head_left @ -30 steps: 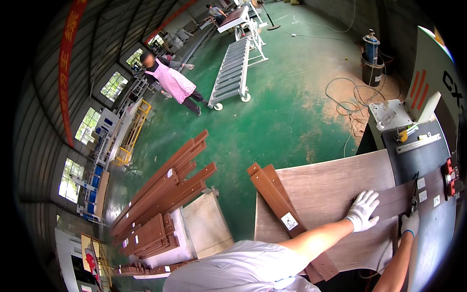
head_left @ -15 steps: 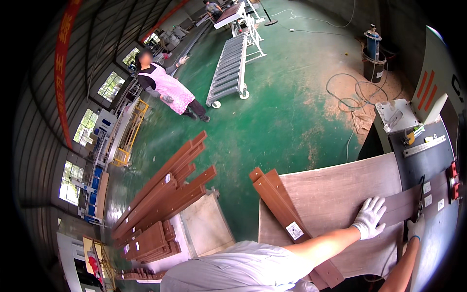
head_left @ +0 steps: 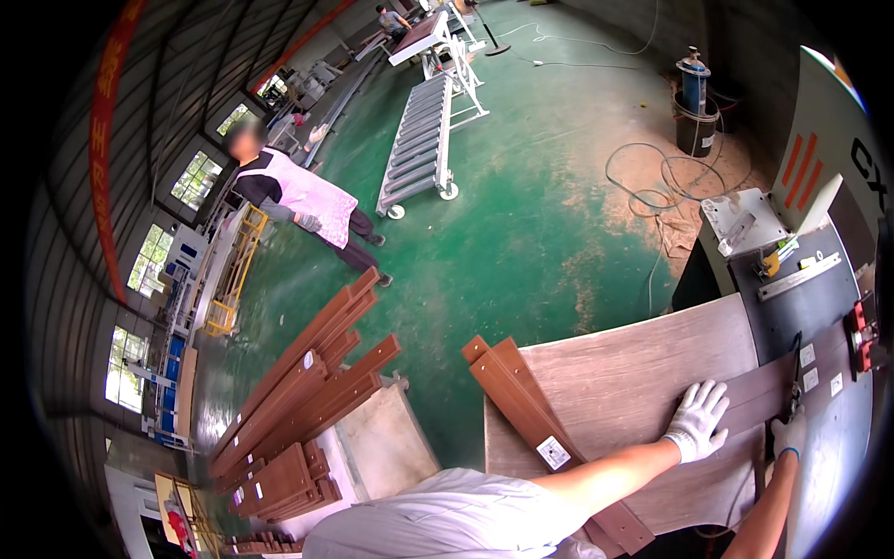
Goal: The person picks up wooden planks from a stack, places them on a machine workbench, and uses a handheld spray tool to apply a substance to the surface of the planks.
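Note:
A dark brown board with several white labels lies across the machine table. My left hand, in a white knit glove, rests on its left part with fingers stretched out flat. Close to the board's near edge, my right hand, also gloved, is closed around a slim dark tool that points away over the board. The tool's exact kind is hard to make out. Red clamp-like parts of the machine sit at the board's right end.
Two brown boards lie crossed on the wooden tabletop. At left, more brown boards are stacked on a cart. A co-worker in a pink apron stands beyond them. Farther off are a roller conveyor and a blue cylinder with hoses.
The co-worker has come nearer, toward the stacked boards. My view has shifted slightly. Both my hands keep their places on the board and the tool.

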`<state>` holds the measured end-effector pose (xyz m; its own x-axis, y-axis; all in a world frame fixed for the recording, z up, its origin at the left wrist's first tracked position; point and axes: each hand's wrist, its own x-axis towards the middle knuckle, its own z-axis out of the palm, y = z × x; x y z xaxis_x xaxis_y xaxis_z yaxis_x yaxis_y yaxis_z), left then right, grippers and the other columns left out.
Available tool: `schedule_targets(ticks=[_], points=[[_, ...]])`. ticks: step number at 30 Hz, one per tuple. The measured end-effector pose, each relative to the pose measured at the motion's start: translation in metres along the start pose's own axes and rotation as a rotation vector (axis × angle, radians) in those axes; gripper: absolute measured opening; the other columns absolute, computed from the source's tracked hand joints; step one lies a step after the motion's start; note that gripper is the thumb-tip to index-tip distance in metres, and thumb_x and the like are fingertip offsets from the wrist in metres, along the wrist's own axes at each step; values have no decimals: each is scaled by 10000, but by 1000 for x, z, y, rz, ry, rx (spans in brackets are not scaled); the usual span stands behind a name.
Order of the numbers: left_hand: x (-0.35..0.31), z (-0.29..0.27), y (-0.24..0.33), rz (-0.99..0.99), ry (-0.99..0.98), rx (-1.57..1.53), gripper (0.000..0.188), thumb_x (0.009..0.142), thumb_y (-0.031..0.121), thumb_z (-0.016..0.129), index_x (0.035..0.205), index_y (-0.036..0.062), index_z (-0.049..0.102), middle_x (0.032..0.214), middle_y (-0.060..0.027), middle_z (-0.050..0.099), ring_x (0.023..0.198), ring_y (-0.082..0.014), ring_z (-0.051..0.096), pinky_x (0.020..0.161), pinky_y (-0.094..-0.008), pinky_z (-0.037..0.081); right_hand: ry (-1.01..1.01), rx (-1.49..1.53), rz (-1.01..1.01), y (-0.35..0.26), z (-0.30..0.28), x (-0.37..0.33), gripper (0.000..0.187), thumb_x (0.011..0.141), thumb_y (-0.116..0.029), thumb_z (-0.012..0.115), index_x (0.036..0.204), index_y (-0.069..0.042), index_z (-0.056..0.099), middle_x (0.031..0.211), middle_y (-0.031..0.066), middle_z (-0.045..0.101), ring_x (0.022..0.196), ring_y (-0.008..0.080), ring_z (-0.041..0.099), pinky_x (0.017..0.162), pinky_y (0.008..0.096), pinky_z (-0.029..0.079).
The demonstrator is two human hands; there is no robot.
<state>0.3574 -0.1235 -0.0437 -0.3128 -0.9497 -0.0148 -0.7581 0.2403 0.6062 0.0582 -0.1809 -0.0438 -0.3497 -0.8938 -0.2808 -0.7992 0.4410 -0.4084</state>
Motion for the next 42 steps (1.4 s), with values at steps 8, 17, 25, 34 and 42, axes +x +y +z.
schedule_targets(ticks=[8,17,25,34,42], points=[[0,7,-4,16,37,14,690,928,437,613,1441,-19,549,1613,-225,381,1522,-427,282,1256,-569,193,87,-5,-58,25,17,17,785,793,-127,706,1485,137,443,1329,319,631,1237,445,611,1086,412,457],[0,8,-3,28,63,17,671,926,427,617,1426,-17,561,1598,-223,400,1515,-428,295,1249,-572,202,113,8,-93,54,32,33,840,762,-122,691,1514,128,412,1293,294,640,1196,386,632,1051,400,477],[-1,9,-4,14,57,20,663,929,424,612,1424,-15,566,1603,-218,395,1519,-421,291,1250,-568,198,62,-70,-30,25,17,17,797,793,-145,710,1495,123,442,1310,322,635,1222,442,620,1075,418,466],[2,10,-4,16,33,17,746,886,470,640,1439,-25,555,1614,-231,383,1530,-433,272,1250,-579,189,84,-75,-39,14,11,7,778,805,-148,728,1481,125,454,1279,328,652,1196,449,637,1056,431,482],[0,8,-2,-2,26,35,766,868,488,667,1446,-3,554,1620,-209,371,1536,-409,259,1260,-564,183,70,-93,-28,10,10,7,807,799,-159,733,1498,118,439,1326,326,635,1234,454,617,1073,439,477]])
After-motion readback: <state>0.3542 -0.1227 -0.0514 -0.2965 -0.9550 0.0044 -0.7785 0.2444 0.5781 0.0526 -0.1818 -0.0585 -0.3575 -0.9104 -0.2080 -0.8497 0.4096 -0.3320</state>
